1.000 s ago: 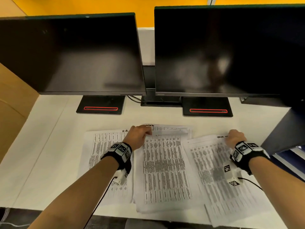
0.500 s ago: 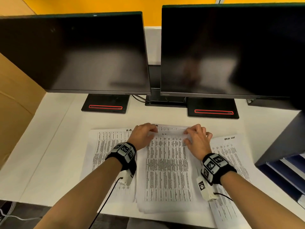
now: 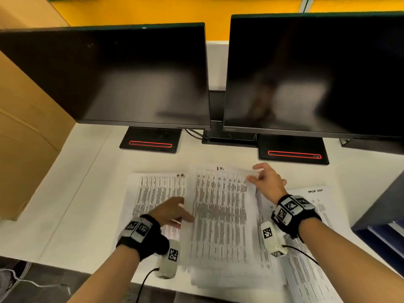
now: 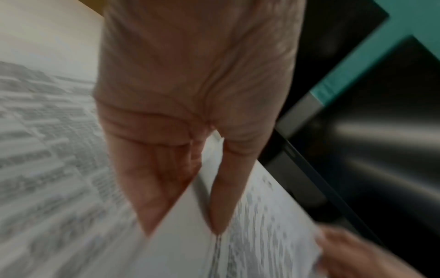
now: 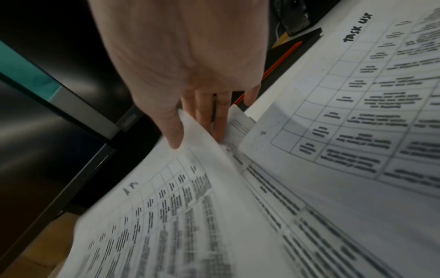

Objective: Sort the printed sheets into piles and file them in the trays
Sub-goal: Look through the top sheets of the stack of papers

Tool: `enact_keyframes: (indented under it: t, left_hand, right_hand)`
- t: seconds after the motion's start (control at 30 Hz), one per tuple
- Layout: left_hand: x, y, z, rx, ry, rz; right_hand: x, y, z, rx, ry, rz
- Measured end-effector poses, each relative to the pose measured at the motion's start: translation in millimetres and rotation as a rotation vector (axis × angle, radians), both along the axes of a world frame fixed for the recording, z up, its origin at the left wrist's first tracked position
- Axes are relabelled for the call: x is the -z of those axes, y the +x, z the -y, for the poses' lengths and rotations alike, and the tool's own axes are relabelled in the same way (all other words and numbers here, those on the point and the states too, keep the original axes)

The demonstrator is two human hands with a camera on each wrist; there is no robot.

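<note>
Three piles of printed sheets lie on the white desk (image 3: pixel 83 193): an "H.R." pile (image 3: pixel 157 191) on the left, an "I.T." pile (image 3: pixel 227 265) in the middle and a "TASK LIST" pile (image 3: pixel 310 254) on the right. The middle pile's top sheet (image 3: pixel 218 215) is raised a little and blurred. My right hand (image 3: pixel 254 174) pinches its far right corner, thumb on top and fingers beneath in the right wrist view (image 5: pixel 196 139). My left hand (image 3: pixel 183 212) holds its left edge, and in the left wrist view that sheet (image 4: pixel 190 254) passes between the digits.
Two dark monitors (image 3: pixel 122 79) (image 3: pixel 317 79) on black stands fill the back of the desk. A cardboard box (image 3: pixel 24 136) stands at the left. Dark blue filing trays (image 3: pixel 387 235) sit at the right edge beyond the right pile.
My right hand came from the right pile to the middle pile's far right corner. My left hand slid from the far left corner down its left edge. The top sheet is now raised.
</note>
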State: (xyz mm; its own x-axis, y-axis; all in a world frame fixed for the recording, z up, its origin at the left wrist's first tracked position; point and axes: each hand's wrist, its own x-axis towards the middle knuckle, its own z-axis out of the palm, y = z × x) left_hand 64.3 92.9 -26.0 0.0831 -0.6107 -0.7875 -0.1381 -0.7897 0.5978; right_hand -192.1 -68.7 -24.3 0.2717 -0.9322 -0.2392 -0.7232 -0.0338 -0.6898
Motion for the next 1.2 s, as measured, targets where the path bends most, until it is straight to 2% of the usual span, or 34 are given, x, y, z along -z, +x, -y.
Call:
enact_keyframes:
  t: [0.07,0.13,0.23,0.33,0.43,0.57,0.7,0.9,1.13,1.2]
  left_hand:
    - [2,32,-1,-0.228,-0.060,-0.032]
    - [0,66,5,-0.398,-0.134,-0.015]
    - [-1,107,24,-0.445,-0.177,0.053]
    - [-11,129,45,-0.502,-0.192,0.015]
    - [-17,145,66,-0.549,-0.194,0.203]
    - [-6,167,85,-0.525,-0.227,0.526]
    - [-14,158,93,-0.567,-0.214,0.744]
    - [-5,146,94,-0.493,-0.166,0.763]
    - [-1,145,79,-0.525,-0.193,0.722]
    - [-3,142,78,-0.439,-0.228,0.807]
  right_hand:
    - [5,-1,-4,0.032,-0.041,-0.004]
    - [8,-3,-11,0.044,-0.108,-0.096]
    - [9,-4,-20,0.062,-0.136,-0.226]
    - [10,-5,-25,0.011,-0.119,-0.327]
    - [12,-6,-25,-0.018,-0.130,-0.347]
    - [11,-6,-21,-0.011,-0.180,-0.371]
    - [12,-5,-17,-0.025,-0.228,-0.388]
    - [12,-5,-15,-0.071,-0.326,-0.373]
    - [6,-4,-7,-0.227,-0.463,-0.431]
    - [3,-3,-5,-0.295,-0.511,-0.483]
